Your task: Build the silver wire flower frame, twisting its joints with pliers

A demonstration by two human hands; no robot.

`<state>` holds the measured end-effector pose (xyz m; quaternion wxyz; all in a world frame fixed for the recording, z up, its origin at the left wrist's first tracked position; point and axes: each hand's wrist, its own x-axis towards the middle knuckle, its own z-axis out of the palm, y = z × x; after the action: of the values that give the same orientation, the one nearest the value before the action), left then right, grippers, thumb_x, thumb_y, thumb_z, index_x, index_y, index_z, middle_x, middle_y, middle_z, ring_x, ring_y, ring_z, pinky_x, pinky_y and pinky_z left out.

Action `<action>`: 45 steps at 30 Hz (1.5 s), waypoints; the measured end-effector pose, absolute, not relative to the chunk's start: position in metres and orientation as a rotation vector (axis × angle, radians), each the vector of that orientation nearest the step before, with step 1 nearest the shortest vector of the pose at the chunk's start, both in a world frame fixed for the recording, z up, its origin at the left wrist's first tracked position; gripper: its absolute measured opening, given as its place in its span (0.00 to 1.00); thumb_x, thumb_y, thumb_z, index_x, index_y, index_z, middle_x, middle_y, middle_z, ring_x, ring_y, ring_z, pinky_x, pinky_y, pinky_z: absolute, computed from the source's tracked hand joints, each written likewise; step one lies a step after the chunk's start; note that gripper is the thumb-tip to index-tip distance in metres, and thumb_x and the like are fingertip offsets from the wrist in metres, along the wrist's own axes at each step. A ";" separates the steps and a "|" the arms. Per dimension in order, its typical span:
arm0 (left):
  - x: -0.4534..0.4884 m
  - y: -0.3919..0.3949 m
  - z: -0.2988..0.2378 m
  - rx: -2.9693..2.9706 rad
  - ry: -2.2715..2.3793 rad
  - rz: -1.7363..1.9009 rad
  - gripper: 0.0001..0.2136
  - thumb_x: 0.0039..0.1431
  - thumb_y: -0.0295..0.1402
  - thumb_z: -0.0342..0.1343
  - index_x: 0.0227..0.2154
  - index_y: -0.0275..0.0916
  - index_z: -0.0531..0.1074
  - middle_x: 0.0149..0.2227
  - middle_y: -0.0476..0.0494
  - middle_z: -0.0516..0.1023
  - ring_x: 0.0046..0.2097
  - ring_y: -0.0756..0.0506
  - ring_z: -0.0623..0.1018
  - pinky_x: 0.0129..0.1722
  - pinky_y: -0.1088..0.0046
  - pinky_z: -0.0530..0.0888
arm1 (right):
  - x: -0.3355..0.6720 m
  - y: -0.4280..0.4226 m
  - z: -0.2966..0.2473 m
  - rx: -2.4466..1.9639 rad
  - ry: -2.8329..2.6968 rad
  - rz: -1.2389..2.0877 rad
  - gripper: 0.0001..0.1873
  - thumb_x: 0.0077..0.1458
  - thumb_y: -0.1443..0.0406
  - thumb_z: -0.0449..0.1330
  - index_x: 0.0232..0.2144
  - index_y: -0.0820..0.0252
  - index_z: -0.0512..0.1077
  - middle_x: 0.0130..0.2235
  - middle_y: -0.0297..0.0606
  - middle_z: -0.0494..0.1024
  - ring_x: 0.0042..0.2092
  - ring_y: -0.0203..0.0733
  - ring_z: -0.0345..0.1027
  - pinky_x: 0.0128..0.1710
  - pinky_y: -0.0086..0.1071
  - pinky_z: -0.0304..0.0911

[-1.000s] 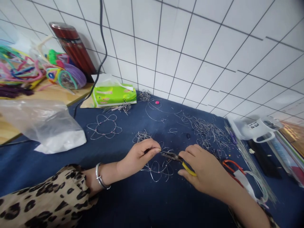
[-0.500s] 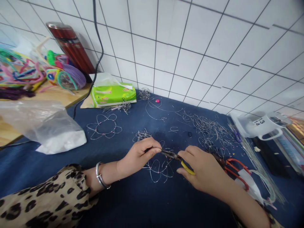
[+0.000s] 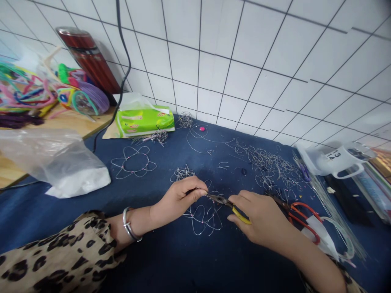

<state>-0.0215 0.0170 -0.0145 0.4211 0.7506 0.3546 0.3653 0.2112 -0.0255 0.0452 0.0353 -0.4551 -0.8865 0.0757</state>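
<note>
My right hand [image 3: 259, 215] is closed around the yellow handles of a pair of needle-nose pliers [image 3: 225, 201], whose jaws point left. The jaw tips meet the pinched thumb and finger of my left hand [image 3: 183, 195], which grips a thin wire; most of that wire is hidden by the fingers. Just beneath the pliers lies a flower-shaped wire piece [image 3: 203, 221] with small pink beads. Whether the pinched wire belongs to that piece, I cannot tell. Behind my left hand rests a small coil of wire [image 3: 182, 173]. A similar wire flower [image 3: 134, 162] lies to the left on the blue cloth.
Tangled wire [image 3: 271, 165] spreads across the back right. Orange-handled scissors [image 3: 305, 219] lie by my right forearm, near a white mug [image 3: 339, 160]. A green tissue pack [image 3: 143, 121], a plastic bag [image 3: 73, 167] and a red flask [image 3: 91, 59] stand at left.
Both hands keep almost the same position, with the pliers' tips still at my left fingertips. The whole view has shifted very slightly.
</note>
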 end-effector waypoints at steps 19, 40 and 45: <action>-0.025 0.021 -0.013 1.446 0.827 0.716 0.09 0.59 0.35 0.50 0.31 0.35 0.70 0.25 0.49 0.71 0.27 0.52 0.71 0.31 0.74 0.70 | 0.210 -0.029 0.039 -1.444 -2.658 0.041 0.14 0.54 0.61 0.53 0.43 0.59 0.67 0.34 0.39 0.71 0.34 0.39 0.65 0.30 0.31 0.59; -0.023 0.016 -0.013 1.672 0.897 0.827 0.08 0.60 0.35 0.49 0.33 0.36 0.69 0.22 0.53 0.63 0.23 0.54 0.64 0.25 0.78 0.65 | 0.208 -0.027 0.049 -1.484 -2.693 0.239 0.15 0.52 0.59 0.55 0.41 0.58 0.67 0.36 0.41 0.68 0.39 0.43 0.62 0.38 0.38 0.60; -0.023 0.015 -0.011 1.669 0.894 0.824 0.08 0.60 0.34 0.49 0.33 0.35 0.69 0.22 0.54 0.61 0.23 0.54 0.62 0.24 0.79 0.63 | 0.207 -0.027 0.049 -1.463 -2.709 0.295 0.13 0.53 0.60 0.55 0.40 0.59 0.67 0.35 0.40 0.67 0.38 0.42 0.61 0.37 0.36 0.59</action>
<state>-0.0228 0.0154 -0.0109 0.5127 0.6940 0.3715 0.3428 0.2071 -0.0267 0.0489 0.0243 -0.4729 -0.8756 0.0953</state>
